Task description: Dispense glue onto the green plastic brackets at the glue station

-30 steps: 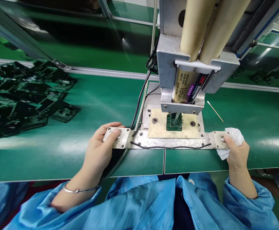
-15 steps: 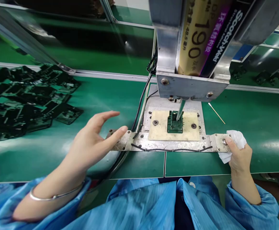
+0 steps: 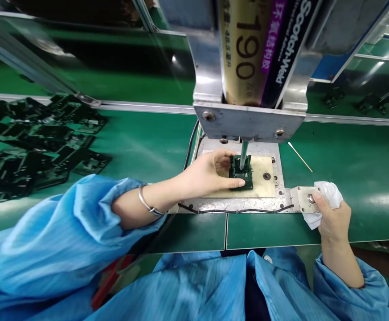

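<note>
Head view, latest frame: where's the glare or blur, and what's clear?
Head view: pale glare on the glossy green tabletop at right; head view, far left: pile of dark green circuit boards looks soft; head view, centre: bare left hand is fairly sharp, and large lettering on the gold-and-black cartridge is legible.

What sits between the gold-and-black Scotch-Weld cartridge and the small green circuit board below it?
In the head view: a flat silver metal crosspiece and, under it, a slim greenish nozzle pointing down at the board.
</note>
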Action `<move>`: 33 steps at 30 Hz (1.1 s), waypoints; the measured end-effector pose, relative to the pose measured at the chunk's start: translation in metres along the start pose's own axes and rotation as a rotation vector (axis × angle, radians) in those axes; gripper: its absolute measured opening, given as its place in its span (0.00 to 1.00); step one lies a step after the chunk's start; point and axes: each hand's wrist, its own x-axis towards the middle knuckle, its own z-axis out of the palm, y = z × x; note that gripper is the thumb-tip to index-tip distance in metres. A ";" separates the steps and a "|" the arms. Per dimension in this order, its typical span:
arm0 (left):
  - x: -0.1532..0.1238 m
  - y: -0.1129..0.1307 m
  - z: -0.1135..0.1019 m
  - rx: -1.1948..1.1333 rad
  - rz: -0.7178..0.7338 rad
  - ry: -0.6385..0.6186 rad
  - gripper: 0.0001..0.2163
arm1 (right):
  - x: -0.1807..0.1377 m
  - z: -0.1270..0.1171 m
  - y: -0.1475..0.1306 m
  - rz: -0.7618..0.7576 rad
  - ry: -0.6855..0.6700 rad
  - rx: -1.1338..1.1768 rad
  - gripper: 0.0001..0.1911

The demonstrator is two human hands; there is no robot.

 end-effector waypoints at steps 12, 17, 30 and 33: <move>-0.026 0.026 -0.016 -0.014 -0.537 -0.110 0.20 | 0.001 -0.001 0.003 -0.031 -0.006 -0.022 0.28; -0.071 0.011 -0.028 -0.126 -0.296 0.045 0.26 | 0.001 -0.004 0.004 -0.002 0.013 -0.034 0.29; -0.110 -0.017 -0.023 -0.178 0.430 -0.025 0.29 | -0.002 0.000 -0.009 0.086 0.170 0.092 0.28; -0.113 -0.008 -0.027 0.133 0.600 0.102 0.31 | -0.002 -0.002 -0.009 0.041 0.165 0.098 0.27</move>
